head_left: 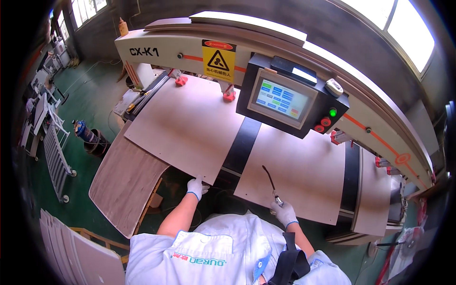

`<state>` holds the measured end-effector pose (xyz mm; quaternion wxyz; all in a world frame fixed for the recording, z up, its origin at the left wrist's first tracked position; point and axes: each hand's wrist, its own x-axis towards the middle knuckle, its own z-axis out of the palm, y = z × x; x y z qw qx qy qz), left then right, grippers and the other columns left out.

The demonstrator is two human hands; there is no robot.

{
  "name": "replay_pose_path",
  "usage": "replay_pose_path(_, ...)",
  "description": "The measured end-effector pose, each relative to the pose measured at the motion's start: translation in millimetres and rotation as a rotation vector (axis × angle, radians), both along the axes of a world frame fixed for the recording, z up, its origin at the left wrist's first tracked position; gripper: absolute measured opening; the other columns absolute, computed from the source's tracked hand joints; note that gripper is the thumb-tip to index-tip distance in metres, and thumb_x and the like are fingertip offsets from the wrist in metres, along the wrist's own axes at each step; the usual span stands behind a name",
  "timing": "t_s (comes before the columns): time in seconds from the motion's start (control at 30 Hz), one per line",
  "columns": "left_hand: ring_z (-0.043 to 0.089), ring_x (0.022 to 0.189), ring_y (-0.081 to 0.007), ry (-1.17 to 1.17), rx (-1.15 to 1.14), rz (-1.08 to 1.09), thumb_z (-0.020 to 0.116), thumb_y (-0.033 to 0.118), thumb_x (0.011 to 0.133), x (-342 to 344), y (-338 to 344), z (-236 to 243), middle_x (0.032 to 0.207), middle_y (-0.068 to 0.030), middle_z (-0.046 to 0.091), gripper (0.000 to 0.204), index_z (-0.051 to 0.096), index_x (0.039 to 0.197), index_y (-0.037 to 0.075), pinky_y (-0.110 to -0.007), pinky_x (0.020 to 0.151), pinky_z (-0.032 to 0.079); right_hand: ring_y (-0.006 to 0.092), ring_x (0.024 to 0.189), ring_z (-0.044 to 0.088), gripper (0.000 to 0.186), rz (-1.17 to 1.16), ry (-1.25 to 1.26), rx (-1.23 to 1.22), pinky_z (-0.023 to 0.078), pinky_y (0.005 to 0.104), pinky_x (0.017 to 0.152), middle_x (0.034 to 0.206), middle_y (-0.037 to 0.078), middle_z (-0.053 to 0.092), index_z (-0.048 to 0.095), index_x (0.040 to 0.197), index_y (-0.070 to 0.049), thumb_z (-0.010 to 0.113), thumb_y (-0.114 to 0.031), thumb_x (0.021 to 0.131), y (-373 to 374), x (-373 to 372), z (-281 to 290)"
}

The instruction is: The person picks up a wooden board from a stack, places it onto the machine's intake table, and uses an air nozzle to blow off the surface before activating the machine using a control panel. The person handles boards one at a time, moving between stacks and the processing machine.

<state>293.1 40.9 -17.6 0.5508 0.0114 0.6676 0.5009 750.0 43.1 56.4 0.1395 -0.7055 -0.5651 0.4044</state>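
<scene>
My left hand point(196, 189), in a white glove, grips the front edge of a pale left board point(183, 126) lying on the machine bed. My right hand point(284, 213), also gloved, is closed around a metal air blow gun point(276, 198) with a thin dark curved nozzle pointing up over the pale middle board point(299, 175). Dark strips separate the boards, and a narrower board point(373, 194) lies at the right. Red-footed clamps point(229, 96) hang under the beam at the back edges of the boards.
The machine's beam point(171, 52) carries a touchscreen panel point(280, 99) with buttons. A woodgrain board point(121, 190) lies left, above stacked panels point(80, 251). A bucket point(97, 142) and metal rack point(57, 161) stand on the green floor. A fan point(408, 244) stands right.
</scene>
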Motion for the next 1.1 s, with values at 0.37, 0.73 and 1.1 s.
replay_pose_path(0.37, 0.063, 0.125, -0.0492, -0.051, 0.036, -0.067, 0.052, 0.045, 0.109, -9.8, 0.2, -13.8, 0.132, -0.0218, 0.063, 0.056, 0.053, 0.144, 0.002, -0.059, 0.104, 0.05, 0.0174, 0.039, 0.046, 0.04, -0.758, 0.502, 0.347, 0.036, 0.0358, 0.038, 0.055, 0.007, 0.055, 0.059, 0.077, -0.005, 0.059, -0.038, 0.1, 101.3, 94.5, 143.0)
replay_pose_path(0.73, 0.053, 0.141, -0.0449, -0.157, 0.075, -0.025, 0.05, 0.042, 0.111, -15.4, 0.0, -26.6, 0.155, -0.0162, 0.053, 0.056, 0.046, 0.155, 0.008, -0.06, 0.118, 0.037, 0.0173, 0.044, 0.051, 0.04, -0.753, 0.411, 0.549, 0.041, 0.0369, 0.044, 0.065, 0.01, 0.067, 0.062, 0.085, -0.004, 0.062, -0.041, 0.1, 154.4, 146.0, 198.6)
replay_pose_path(1.1, 0.067, 0.117, -0.0349, -0.167, 0.18, 0.392, 0.055, 0.038, 0.111, -0.8, -1.7, -6.8, 0.133, -0.014, 0.067, 0.045, 0.057, 0.145, 0.009, -0.055, 0.099, 0.056, 0.016, 0.05, 0.053, 0.04, -0.427, 0.265, 0.341, 0.042, 0.0336, 0.05, 0.057, 0.004, 0.054, 0.061, 0.073, -0.005, 0.063, -0.037, 0.097, 92.8, 129.9, 168.4)
